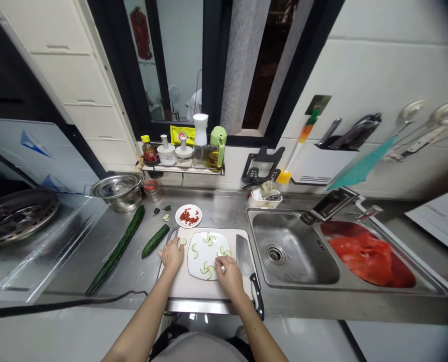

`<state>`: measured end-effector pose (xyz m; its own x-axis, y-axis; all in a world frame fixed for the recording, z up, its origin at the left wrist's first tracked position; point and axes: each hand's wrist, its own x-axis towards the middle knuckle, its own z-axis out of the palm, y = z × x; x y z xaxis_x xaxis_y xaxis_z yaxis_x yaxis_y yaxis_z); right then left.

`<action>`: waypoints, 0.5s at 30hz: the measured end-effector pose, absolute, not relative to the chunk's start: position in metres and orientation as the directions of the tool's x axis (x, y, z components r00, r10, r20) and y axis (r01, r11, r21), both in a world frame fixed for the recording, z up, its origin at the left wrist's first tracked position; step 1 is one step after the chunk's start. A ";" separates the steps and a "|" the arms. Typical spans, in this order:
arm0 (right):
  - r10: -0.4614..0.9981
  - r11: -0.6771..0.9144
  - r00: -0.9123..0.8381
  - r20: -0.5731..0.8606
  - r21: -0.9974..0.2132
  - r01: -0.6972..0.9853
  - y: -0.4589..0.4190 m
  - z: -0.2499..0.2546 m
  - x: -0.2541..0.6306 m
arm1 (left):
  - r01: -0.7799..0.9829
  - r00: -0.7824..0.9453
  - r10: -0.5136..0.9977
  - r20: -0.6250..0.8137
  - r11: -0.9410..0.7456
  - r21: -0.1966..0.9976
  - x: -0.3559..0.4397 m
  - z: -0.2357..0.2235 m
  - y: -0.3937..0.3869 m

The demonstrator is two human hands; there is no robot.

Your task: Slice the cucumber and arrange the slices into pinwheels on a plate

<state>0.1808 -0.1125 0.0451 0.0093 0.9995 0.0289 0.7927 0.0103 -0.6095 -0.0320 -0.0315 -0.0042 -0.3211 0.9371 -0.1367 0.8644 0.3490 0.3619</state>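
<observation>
A white squarish plate [198, 256] lies on the cutting board [186, 291], with thin cucumber slices [209, 239] set on it in curved, flower-like groups. My right hand [229, 276] is over the plate's right side, fingertips pinched together beside a group of slices [223, 251]; what they hold, if anything, is hidden. Resting on the board's left part, my left hand [172, 254] has its fingers apart, close to a loose cucumber slice [183, 242]. A kitchen knife [245, 254] lies along the board's right edge, its black handle toward me.
Left of the board lie a cut cucumber [155, 241] and a long whole cucumber [116, 250]. Behind it stands a small plate of chopped red pieces [189, 216]. A lidded steel pot [118, 193] is at back left; a double sink [295, 251] holds a red bag [363, 259] at right.
</observation>
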 end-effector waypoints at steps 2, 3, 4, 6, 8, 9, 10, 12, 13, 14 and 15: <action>0.998 0.024 0.018 0.058 -0.644 0.764 -0.116 0.044 0.183 | 0.881 -0.303 0.945 -0.123 0.327 0.341 -0.032 -0.005 -0.029; 0.997 0.028 0.024 0.070 -0.657 0.753 -0.118 0.043 0.184 | 0.889 -0.293 0.949 -0.115 0.315 0.333 -0.033 -0.006 -0.028; 0.996 0.032 0.030 0.082 -0.667 0.744 -0.120 0.042 0.185 | 0.895 -0.284 0.953 -0.109 0.304 0.327 -0.034 -0.006 -0.028; 0.994 0.041 0.038 0.100 -0.683 0.729 -0.123 0.039 0.187 | 0.901 -0.270 0.957 -0.103 0.289 0.324 -0.036 -0.006 -0.026; 0.992 0.048 0.046 0.114 -0.699 0.714 -0.124 0.036 0.189 | 0.897 -0.258 0.960 -0.107 0.279 0.343 -0.037 -0.005 -0.025; 0.991 0.050 0.051 0.121 -0.707 0.706 -0.123 0.035 0.191 | 0.892 -0.253 0.961 -0.110 0.276 0.359 -0.038 -0.005 -0.024; 0.990 0.053 0.056 0.128 -0.715 0.697 -0.123 0.034 0.192 | 0.885 -0.247 0.963 -0.112 0.271 0.379 -0.039 -0.004 -0.023; 0.988 0.061 0.064 0.142 -0.730 0.681 -0.121 0.034 0.195 | 0.867 -0.240 0.964 -0.111 0.265 0.422 -0.038 -0.004 -0.021; 0.987 0.067 0.066 0.149 -0.738 0.671 -0.119 0.034 0.197 | 0.857 -0.240 0.965 -0.109 0.263 0.444 -0.038 -0.004 -0.020; 0.985 0.073 0.068 0.156 -0.747 0.661 -0.118 0.034 0.198 | 0.845 -0.241 0.965 -0.108 0.263 0.465 -0.038 -0.004 -0.020; 0.985 0.078 0.069 0.161 -0.756 0.650 -0.116 0.033 0.198 | 0.834 -0.243 0.964 -0.106 0.263 0.485 -0.037 -0.004 -0.020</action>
